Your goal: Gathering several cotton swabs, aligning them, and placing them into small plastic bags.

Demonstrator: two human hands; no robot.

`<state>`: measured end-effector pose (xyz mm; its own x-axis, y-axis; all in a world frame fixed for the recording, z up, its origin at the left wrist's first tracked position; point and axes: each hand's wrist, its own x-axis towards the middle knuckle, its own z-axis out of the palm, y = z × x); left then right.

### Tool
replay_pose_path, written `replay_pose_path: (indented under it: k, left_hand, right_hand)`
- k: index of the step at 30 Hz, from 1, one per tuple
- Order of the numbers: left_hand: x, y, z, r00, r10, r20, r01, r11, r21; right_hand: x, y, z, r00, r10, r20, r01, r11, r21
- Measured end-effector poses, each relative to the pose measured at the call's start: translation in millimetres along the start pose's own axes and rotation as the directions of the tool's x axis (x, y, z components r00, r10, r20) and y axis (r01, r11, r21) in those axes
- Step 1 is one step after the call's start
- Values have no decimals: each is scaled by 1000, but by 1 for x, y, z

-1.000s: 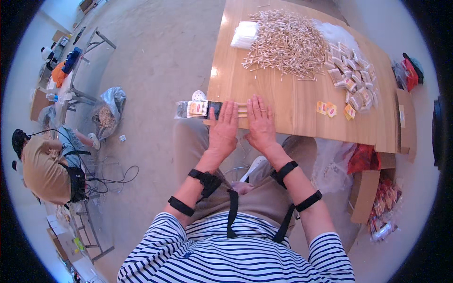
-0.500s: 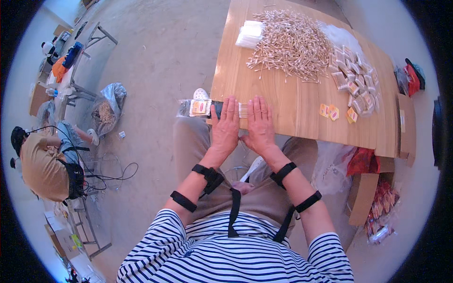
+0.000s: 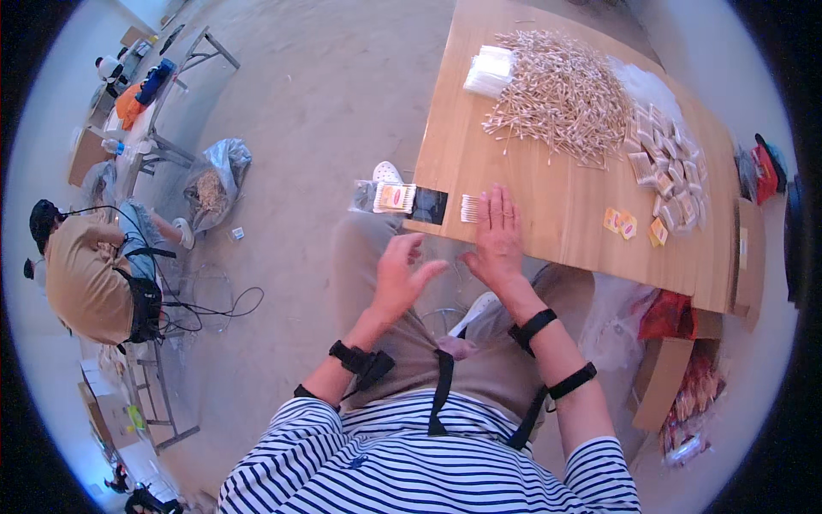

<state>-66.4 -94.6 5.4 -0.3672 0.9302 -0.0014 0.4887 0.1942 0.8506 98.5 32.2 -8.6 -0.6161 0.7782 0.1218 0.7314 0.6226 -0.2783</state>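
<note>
My right hand (image 3: 498,236) lies flat on the wooden table near its front edge, fingers stretched out. Beside its fingers is a short row of cotton swabs (image 3: 469,208), lined up side by side and partly covered by the hand. My left hand (image 3: 401,272) is off the table, in front of its edge, with the thumb apart and the fingers loosely bent around nothing. Just beyond it, a black flat piece (image 3: 429,206) lies at the table's left corner. Adjoining that piece is a clear bag holding a swab pack (image 3: 395,198) with an orange-and-white card, jutting past the edge.
A big heap of loose cotton swabs (image 3: 561,98) covers the far part of the table (image 3: 454,120). Clear bags (image 3: 490,71) are stacked left of it, filled swab packs (image 3: 672,176) piled right. Several orange-and-white cards (image 3: 620,223) lie nearer. Another person (image 3: 94,274) sits at the left.
My left hand has lifted off the table and drawn back toward me, uncovering the black piece. The right hand stays flat by the swab row. The whole view has shifted slightly.
</note>
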Motion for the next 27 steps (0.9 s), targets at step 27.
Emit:
replay_pose_path:
  k: [27]
  left_hand:
    - [117, -124, 27, 786, -517, 340, 204, -301, -931]
  right_hand:
    - [18, -55, 13, 999, -17, 47, 18, 1000, -11]
